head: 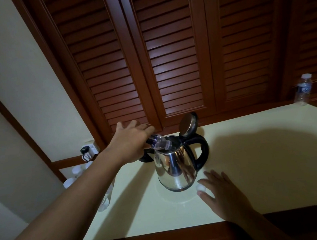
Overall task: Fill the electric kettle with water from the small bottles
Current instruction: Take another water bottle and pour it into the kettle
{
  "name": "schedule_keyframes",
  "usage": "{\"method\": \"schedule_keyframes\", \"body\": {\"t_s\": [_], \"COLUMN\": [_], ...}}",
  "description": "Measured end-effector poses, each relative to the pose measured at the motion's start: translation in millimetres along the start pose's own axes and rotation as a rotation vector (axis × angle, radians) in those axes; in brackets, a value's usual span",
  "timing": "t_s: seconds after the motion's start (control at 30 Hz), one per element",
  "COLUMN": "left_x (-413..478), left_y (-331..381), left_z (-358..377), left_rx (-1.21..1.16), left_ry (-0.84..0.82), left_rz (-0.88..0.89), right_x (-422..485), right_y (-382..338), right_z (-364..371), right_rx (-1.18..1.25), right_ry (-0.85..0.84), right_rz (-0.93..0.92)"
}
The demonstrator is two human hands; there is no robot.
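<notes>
- Pouring is under way: our left hand closes its grip on a small clear plastic bottle, tipped neck-down into the open steel electric kettle on the pale tabletop.
- Our right hand flanks a small white cap; whether it pinches it, we cannot tell.
- Still unpoured, we judge: the capped clear bottle far right and the white-capped bottles at the left.

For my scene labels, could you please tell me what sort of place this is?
Probably a hotel or guest room, though I cannot be sure: a steel electric kettle stands on a pale counter, a capped small water bottle waits at its far right, and dark louvred wooden doors run behind.
</notes>
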State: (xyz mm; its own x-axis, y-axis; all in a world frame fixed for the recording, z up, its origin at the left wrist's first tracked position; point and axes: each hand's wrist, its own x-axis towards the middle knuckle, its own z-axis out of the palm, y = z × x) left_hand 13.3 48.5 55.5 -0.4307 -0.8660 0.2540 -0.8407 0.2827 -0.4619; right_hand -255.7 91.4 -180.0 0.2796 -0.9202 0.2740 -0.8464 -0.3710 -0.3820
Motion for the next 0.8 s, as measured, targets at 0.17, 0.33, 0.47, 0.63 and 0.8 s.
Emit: {"method": "schedule_keyframes", "body": {"t_s": [0.17, 0.33, 0.47, 0.63, 0.8], "left_x": [0.6, 4.0, 4.1, -0.2, -19.6], "left_y": [1.5, 5.8, 11.5, 15.4, 10.3], "left_z": [-3.3, -9.7, -14.4, -14.9, -6.1], "left_rx": [0.008, 0.087, 0.151, 0.207, 0.107], "left_ry": [0.013, 0.012, 0.019, 0.030, 0.087], "left_rz": [0.020, 0.027, 0.050, 0.055, -0.067], "right_x": [-1.2, -0.8, -1.7, -2.6, -6.3], "right_y": [2.5, 4.2, 4.4, 4.6, -2.8], "right_z": [1.9, 4.9, 6.0, 5.8, -2.8], "right_rx": [0.010, 0.035, 0.064, 0.098, 0.196], "right_ry": [0.014, 0.039, 0.092, 0.153, 0.216], "right_rz": [-0.011, -0.022, -0.046, -0.068, -0.078]}}
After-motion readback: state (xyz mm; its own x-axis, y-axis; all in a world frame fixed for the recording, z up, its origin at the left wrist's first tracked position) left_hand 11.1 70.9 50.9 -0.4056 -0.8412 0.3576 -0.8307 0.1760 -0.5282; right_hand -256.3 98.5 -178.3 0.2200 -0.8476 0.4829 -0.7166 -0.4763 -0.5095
